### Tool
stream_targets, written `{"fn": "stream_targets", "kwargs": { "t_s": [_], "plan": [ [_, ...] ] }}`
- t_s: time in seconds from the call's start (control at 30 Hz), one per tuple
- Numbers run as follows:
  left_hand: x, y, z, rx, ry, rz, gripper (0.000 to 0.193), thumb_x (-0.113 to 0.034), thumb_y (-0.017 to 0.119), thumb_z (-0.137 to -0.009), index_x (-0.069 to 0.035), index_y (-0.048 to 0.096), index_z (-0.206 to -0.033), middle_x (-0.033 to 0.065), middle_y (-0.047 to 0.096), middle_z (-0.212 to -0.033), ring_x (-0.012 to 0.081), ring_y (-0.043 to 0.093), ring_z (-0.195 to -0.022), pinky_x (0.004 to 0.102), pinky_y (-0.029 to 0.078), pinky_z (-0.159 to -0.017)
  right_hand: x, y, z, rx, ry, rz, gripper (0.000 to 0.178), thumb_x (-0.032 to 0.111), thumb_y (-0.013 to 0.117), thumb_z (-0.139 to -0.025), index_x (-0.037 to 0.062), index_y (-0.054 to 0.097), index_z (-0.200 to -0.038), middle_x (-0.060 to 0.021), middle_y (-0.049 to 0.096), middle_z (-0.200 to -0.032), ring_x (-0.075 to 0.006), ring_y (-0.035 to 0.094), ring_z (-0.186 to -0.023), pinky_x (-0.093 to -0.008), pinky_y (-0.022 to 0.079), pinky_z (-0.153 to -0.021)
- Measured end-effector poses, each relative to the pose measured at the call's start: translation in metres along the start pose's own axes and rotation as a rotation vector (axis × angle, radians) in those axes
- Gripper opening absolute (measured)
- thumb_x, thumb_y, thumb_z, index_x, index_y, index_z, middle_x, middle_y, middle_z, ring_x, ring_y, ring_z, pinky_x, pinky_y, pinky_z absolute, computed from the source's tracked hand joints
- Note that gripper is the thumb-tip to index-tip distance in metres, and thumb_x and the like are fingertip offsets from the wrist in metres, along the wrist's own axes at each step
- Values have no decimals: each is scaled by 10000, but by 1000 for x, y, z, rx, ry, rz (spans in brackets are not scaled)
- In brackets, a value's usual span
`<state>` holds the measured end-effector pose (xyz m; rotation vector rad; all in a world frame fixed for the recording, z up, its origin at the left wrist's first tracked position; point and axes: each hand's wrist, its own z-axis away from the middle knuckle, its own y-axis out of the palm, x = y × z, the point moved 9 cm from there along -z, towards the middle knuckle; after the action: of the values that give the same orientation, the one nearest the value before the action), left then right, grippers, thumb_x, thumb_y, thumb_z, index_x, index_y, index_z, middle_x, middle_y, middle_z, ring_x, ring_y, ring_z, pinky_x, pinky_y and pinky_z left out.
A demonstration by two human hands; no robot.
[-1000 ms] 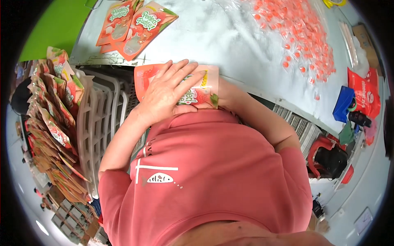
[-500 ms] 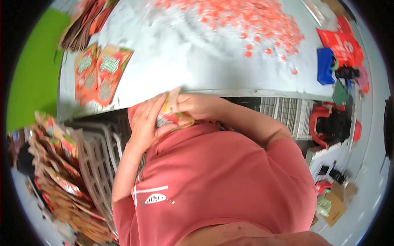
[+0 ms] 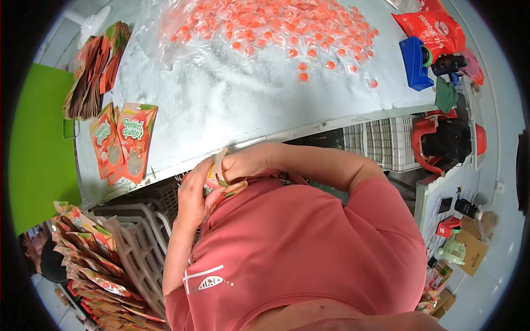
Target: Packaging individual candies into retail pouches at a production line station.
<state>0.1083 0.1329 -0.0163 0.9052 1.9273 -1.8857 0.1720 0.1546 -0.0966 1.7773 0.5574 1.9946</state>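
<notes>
Held against my red shirt (image 3: 309,237), just below the table's front edge, is a red-orange printed pouch (image 3: 210,180). My left hand (image 3: 191,194) is closed round its left side, thumb across the front. My right hand (image 3: 243,162) reaches over from the right, its fingers going in at the pouch's mouth and hidden there. On the table to the left lie flat pouches of the same print (image 3: 132,149). Across the far side of the table spreads a big heap of small orange-red pieces in clear wrappers (image 3: 309,33), with a few strays nearer me.
Bundled flat pouches (image 3: 85,80) stand at the table's far left. Below left, many full-looking pouches (image 3: 107,265) fill a pale plastic crate (image 3: 143,243). A blue holder (image 3: 413,63) and red bag (image 3: 433,30) sit at right. White baskets (image 3: 386,140) are under the table.
My view has turned and shifted, so the table edge now slants. My hands stay on the pouch by my shirt, the right fingers now further into its mouth.
</notes>
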Motion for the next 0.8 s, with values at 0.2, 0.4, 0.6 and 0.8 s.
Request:
{"fn": "stream_targets", "kwargs": {
  "t_s": [0.2,0.4,0.6,0.8],
  "plan": [
    [16,4,9,-25,-78,51,403,-188,703,-877,-24,596,-1229,197,669,-1085,376,661,-955,412,538,-810,41,5,17,-103,-78,170,218,119,446,-954,-26,609,-972,-14,562,-773,-109,508,-748,-291,419,-688],
    [23,2,20,-173,-46,12,184,-110,656,-907,-8,662,-1060,184,633,-771,352,638,-670,396,508,-601,74,-44,49,-404,-134,427,227,150,557,-984,4,672,-1112,-82,723,-1048,-118,656,-968,-292,507,-880],
    [18,-14,32,-343,-42,-115,89,-19,617,-910,26,616,-833,171,482,-558,330,512,-468,392,403,-463,169,-188,114,-1309,-459,1451,359,241,629,-924,104,621,-1256,-134,544,-1377,-342,538,-1227,-446,467,-989],
    [24,-13,42,-283,-202,-43,92,-8,589,-937,9,632,-1016,165,614,-731,321,612,-612,338,480,-569,156,-206,70,-1167,-171,1953,419,361,573,-954,151,591,-1316,-104,455,-1461,-316,403,-1356,-498,348,-1091]
  ]
}}
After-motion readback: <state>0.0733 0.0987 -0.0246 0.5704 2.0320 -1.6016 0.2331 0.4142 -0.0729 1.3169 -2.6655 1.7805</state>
